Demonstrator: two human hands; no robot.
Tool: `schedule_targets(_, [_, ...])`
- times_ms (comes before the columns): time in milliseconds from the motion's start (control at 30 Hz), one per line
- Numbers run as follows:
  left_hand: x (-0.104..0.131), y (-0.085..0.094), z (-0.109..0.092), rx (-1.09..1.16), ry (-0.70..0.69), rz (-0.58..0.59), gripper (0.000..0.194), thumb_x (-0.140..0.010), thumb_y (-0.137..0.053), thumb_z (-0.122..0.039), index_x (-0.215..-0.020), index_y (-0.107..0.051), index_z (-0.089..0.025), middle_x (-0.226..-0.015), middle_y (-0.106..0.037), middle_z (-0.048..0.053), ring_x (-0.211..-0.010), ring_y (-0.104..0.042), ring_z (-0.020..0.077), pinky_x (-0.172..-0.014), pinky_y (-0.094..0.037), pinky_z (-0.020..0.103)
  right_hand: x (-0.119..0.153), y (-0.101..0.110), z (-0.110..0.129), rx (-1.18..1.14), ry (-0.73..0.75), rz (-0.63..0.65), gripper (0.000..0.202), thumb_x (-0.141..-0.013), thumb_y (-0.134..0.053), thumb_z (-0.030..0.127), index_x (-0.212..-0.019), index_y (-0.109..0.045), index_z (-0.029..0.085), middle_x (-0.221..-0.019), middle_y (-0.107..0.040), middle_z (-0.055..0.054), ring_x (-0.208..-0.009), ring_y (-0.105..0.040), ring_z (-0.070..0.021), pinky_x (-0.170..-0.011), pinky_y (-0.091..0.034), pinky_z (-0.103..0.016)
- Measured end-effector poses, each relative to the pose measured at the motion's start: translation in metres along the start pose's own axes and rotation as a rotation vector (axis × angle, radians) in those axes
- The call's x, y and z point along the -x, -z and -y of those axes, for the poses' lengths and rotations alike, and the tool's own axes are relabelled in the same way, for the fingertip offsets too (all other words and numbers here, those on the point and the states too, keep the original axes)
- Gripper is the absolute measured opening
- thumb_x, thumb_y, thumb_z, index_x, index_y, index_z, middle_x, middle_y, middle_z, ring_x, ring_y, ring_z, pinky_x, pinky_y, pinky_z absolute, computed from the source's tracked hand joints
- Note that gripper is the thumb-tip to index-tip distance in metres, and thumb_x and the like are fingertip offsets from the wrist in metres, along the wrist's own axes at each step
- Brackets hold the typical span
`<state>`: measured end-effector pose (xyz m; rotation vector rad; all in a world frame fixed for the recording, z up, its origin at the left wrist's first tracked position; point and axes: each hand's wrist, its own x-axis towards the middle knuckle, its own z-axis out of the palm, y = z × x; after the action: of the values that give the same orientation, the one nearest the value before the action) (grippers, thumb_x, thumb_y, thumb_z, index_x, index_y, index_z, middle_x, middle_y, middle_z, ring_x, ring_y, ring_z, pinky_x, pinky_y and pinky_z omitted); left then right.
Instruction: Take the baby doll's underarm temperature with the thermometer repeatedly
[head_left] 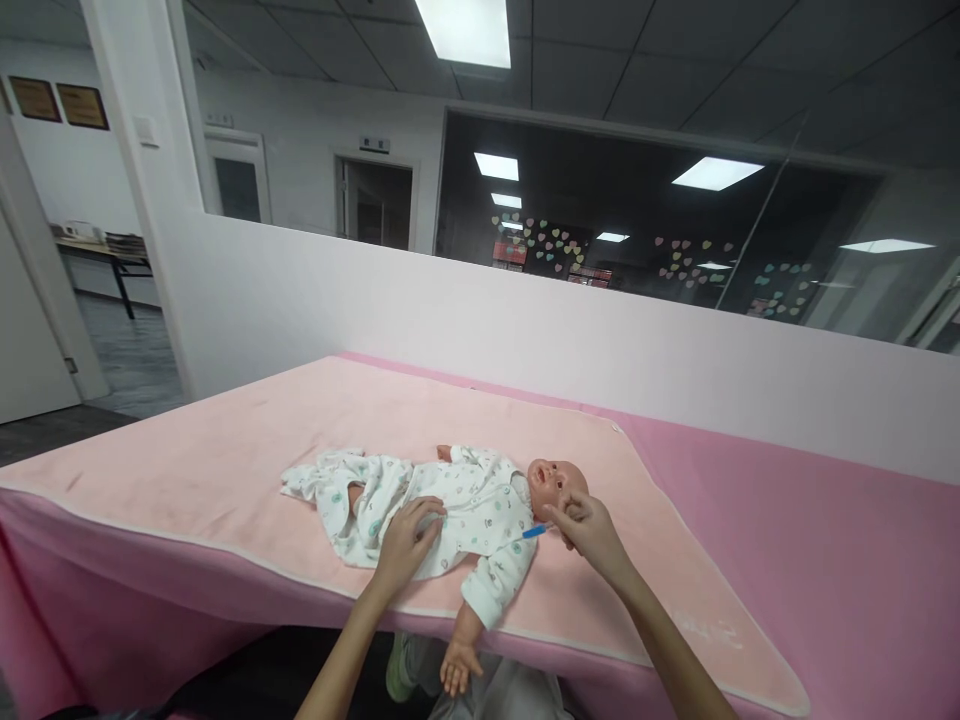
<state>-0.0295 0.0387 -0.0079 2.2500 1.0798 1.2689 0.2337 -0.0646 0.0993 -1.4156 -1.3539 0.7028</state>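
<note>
A baby doll [480,510] in white patterned clothes lies on its back on a pink mat, its head toward the right. My left hand [411,540] rests on the doll's clothed belly, fingers slightly curled and apart. Beside the doll's head [553,484], my right hand [586,525] pinches a small thin item with a blue end [535,531]. That blue end points left, near the doll's neck and shoulder. The part of the item between my right fingers is hidden. One doll arm [463,650] hangs over the near edge of the mat.
The light pink mat [225,440] lies over a darker pink cloth [847,540] on the table. A white low wall [525,320] with glass above stands behind. At the left are a doorway and a desk [90,247]. My legs are below the table's near edge.
</note>
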Motion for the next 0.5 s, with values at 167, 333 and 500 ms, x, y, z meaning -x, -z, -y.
schedule_targets(167, [0.0,-0.001,0.001,0.0,-0.011,-0.014,0.019,-0.085,-0.045,-0.03,-0.089,-0.062,-0.023,-0.103,-0.063,0.005,-0.102,-0.056,0.0229,-0.088,-0.044,0.037,0.006,0.019,0.018,-0.256,-0.103,0.024,0.042,-0.069,-0.068,0.05,-0.061,-0.038,0.021,-0.039,-0.041,0.008,-0.035,-0.03,-0.0043,-0.036,-0.017,-0.018])
schedule_targets(333, [0.0,-0.002,0.004,0.003,-0.012,-0.006,0.019,-0.085,-0.045,-0.03,-0.09,-0.062,-0.023,-0.103,-0.063,0.006,-0.102,-0.055,0.0234,-0.088,-0.043,0.038,-0.001,0.028,0.011,-0.522,-0.146,-0.05,0.046,-0.066,-0.068,0.053,-0.06,-0.036,0.021,-0.038,-0.029,0.012,-0.034,-0.021,-0.0023,-0.035,-0.016,-0.017])
schedule_targets(500, [0.001,0.0,-0.001,0.001,-0.001,-0.005,0.019,-0.085,-0.045,-0.029,-0.09,-0.061,-0.022,-0.104,-0.062,0.006,-0.103,-0.055,0.0234,-0.089,-0.042,0.038,-0.006,0.023,-0.006,-0.282,-0.038,-0.11,0.044,-0.061,-0.075,0.045,-0.055,-0.04,0.02,-0.036,-0.036,0.01,-0.032,-0.027,-0.0032,-0.032,-0.016,-0.018])
